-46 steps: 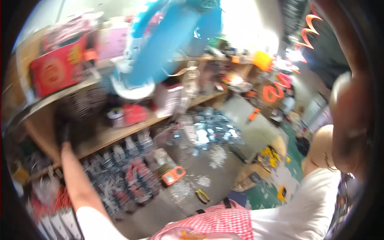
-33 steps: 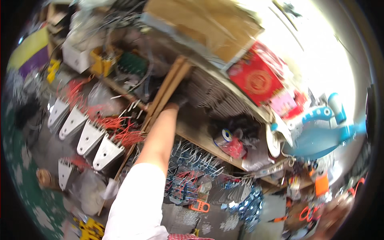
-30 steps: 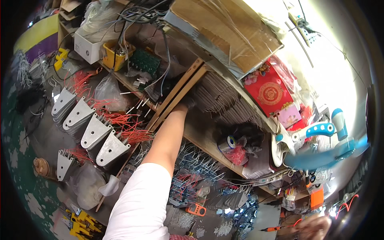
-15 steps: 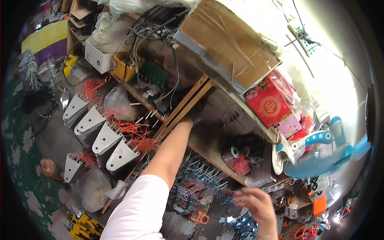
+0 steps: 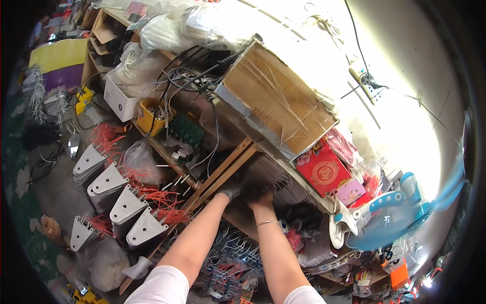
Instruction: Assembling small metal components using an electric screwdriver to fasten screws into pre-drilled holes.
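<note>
Both my arms reach forward into a dark shelf space under a wooden ledge. My left hand, which looks dark grey as if gloved, is beside a slanting wooden post. Close to its right is my right hand, with a thin bangle on the wrist. The fingers of both hands are lost in shadow against something black, so what they touch or hold cannot be made out. Right of them lies a stack of thin greyish sheets with a ragged edge, and a black bundle.
Stacks of grey metal plates with red wires stand left. Above are a yellow bin, green circuit boards and a big cardboard box. A red box and a blue-and-white fan are on the right. Wired parts lie below.
My right hand has moved from the lower right up into the shelf space beside the left. My left hand stays inside the shelf space. The view has shifted slightly.
</note>
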Available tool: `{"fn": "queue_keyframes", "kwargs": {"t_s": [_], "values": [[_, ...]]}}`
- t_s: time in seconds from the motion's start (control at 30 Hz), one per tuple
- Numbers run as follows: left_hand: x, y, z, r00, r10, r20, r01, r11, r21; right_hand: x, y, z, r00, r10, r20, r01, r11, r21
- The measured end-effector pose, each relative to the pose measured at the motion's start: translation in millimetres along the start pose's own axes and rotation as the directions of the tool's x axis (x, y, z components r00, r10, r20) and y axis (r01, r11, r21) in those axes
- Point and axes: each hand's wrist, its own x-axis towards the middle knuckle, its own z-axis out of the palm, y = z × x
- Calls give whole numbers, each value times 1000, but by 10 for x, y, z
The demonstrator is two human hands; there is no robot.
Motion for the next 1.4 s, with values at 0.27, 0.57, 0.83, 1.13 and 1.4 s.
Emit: {"fn": "queue_keyframes", "kwargs": {"t_s": [0.27, 0.57, 0.83, 1.13, 1.4], "values": [[189, -75, -41, 959, 180, -219, -198, 978, -61, 52, -624, 603, 894, 441, 74, -371, 638, 675], [228, -120, -220, 830, 512, -221, -537, 841, -68, 153, -746, 517, 951, 287, 115, -281, 644, 712], [217, 257, -363, 690, 663, -289, -707, 704, -73, 236, -506, 339, 913, 396, -93, -118, 476, 872], [-357, -164, -233, 644, 713, -279, -736, 676, 29, -86, -802, 853, 779, 627, -16, -415, 535, 736], [-963, 386, -435, 909, 33, 416, 417, -139, -898, -501, -927, 1079, 691, 722, -36, -388, 412, 824]]}}
